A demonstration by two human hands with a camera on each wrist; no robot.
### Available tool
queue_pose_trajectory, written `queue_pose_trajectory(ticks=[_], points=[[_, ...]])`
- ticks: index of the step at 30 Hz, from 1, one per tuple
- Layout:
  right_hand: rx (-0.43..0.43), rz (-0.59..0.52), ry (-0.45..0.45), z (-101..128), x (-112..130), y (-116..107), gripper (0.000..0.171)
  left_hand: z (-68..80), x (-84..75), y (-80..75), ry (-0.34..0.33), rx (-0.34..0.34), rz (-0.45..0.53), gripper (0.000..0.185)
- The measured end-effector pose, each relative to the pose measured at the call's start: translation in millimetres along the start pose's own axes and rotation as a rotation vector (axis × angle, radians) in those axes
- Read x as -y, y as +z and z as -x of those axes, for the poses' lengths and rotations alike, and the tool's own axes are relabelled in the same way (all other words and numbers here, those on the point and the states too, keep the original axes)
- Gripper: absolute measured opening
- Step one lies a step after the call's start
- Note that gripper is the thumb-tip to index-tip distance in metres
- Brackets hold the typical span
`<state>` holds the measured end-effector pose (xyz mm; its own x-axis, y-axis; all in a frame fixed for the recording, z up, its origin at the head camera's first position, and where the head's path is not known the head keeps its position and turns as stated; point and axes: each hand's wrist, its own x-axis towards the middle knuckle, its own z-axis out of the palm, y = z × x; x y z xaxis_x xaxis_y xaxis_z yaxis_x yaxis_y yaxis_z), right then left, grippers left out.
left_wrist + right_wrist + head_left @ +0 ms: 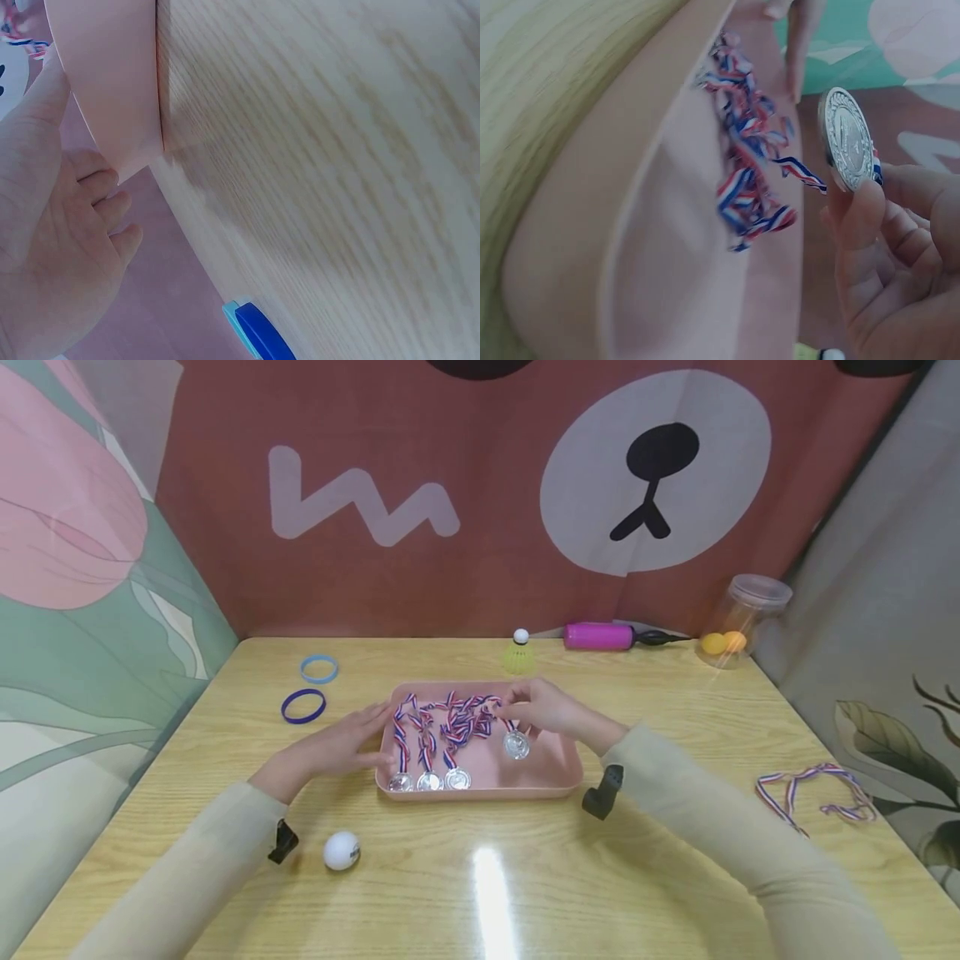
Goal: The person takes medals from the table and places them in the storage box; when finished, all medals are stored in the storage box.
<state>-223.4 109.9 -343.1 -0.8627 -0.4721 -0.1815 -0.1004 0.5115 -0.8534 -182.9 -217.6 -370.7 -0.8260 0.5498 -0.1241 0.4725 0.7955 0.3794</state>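
Note:
A pink tray (480, 792) stands mid-table with three silver medals (430, 781) along its front left. Their red, white and blue striped ribbons (467, 720) lie bunched behind them. My right hand (543, 706) is over the tray's right half and pinches a silver medal (849, 140) between thumb and fingers. That medal's ribbon trails toward the bunch. At the tray's left end, my left hand (348, 743) touches the wall and rim. In the left wrist view its thumb reaches over the edge, while the other fingers are loosely bent beside the tray's corner.
A white ball (342, 851) lies front left; light-blue (318, 669) and dark-blue wristbands (303, 706) lie behind it. At the back are a yellow shuttlecock (519, 653), a pink hand pump (600, 636) and a jar (722, 622) with orange balls. A loose striped ribbon (821, 789) lies right.

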Motion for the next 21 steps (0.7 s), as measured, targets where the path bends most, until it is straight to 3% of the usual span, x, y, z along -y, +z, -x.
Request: queue_pose_trajectory(ticks=[6,21], points=[[-0.001,-0.086,0.095,-4.1,-17.4,8.5,0.012,-0.2,0.7,0.3,0.009,0.0,-0.001,0.085],[0.064,-0.075,0.123,-5.2,-29.6,42.5,0.016,0.0,1.3,0.8,0.012,-0.007,-0.007,0.085]])
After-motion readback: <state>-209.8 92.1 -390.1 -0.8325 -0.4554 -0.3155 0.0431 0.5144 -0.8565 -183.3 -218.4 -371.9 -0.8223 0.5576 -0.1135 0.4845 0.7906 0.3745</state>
